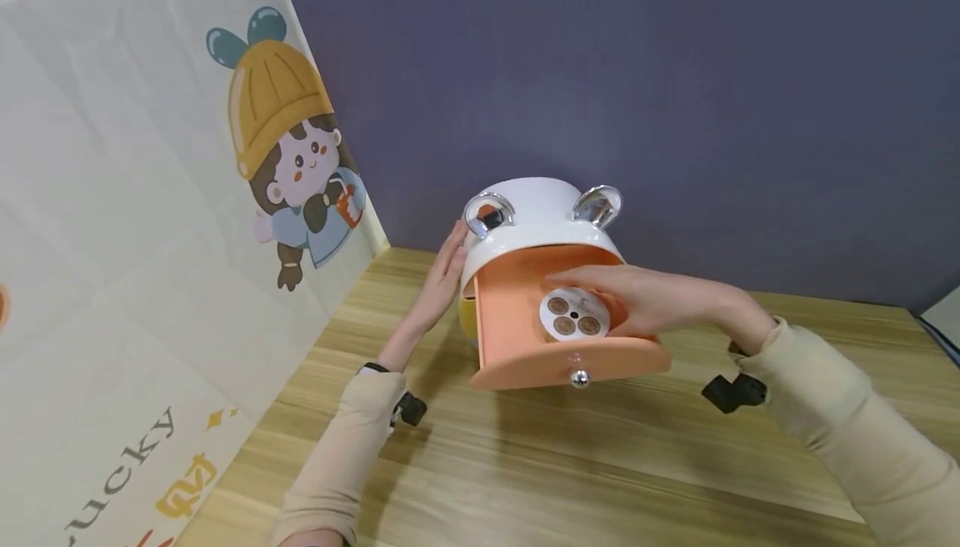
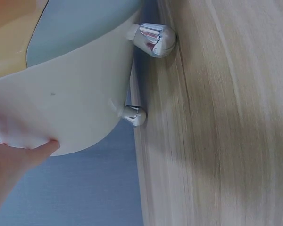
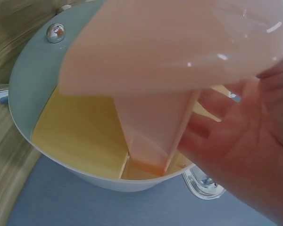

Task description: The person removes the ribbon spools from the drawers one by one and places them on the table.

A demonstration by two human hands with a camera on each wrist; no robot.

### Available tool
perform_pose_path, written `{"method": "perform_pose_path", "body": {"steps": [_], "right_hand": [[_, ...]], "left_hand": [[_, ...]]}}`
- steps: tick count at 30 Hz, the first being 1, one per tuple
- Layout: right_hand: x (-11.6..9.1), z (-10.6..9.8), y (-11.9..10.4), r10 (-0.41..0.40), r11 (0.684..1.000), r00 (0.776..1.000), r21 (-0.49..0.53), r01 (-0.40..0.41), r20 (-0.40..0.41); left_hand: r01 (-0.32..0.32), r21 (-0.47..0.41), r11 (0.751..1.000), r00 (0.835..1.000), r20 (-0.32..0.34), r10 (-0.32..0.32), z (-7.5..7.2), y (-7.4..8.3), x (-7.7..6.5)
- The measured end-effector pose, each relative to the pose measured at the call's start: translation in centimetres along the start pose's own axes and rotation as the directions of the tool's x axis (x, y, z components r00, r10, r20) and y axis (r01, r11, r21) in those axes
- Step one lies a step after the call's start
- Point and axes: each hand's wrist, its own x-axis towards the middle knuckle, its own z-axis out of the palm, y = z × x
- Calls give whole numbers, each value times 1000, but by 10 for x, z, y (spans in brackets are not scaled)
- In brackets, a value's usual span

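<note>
A white storage box [image 1: 536, 209] with silver bear ears has its orange drawer [image 1: 517, 284] pulled out at the top. My left hand [image 1: 437, 288] rests with extended fingers on the box's left side; the left wrist view shows its thumb [image 2: 45, 149] against the white wall [image 2: 75, 108]. My right hand [image 1: 663, 297] reaches over the drawer's right side, its finger along the far edge of a round white disc [image 1: 592, 305] with brown circles. The right wrist view shows its palm [image 3: 245, 132] beside the drawer, fingertips hidden. Whether they pinch the disc cannot be told.
Below the open drawer are yellow [image 3: 85, 132] and grey-green fronts [image 3: 33, 75]. Silver feet [image 2: 155, 40] carry the box on the wood-grain table [image 1: 480, 480]. A dark blue-grey panel [image 1: 637, 72] stands behind, and a white printed sheet [image 1: 150, 238] at the left.
</note>
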Motion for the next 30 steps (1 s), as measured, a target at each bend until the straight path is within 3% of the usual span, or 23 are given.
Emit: {"method": "perform_pose_path", "body": {"steps": [10,18,30], "right_hand": [[1,7,5,21,998,1000,-55,-22,-13],[1,10,7,-21,991,996,-135,10,-85],[-2,5,2,-64,984,978,-176,29,-196]], "left_hand": [[-11,7,1000,1000,4,11,3,-5,1],[-24,15,1000,999,-33,24,6,-40,11],[-26,12,1000,998,-49,27,2,-41,11]]}}
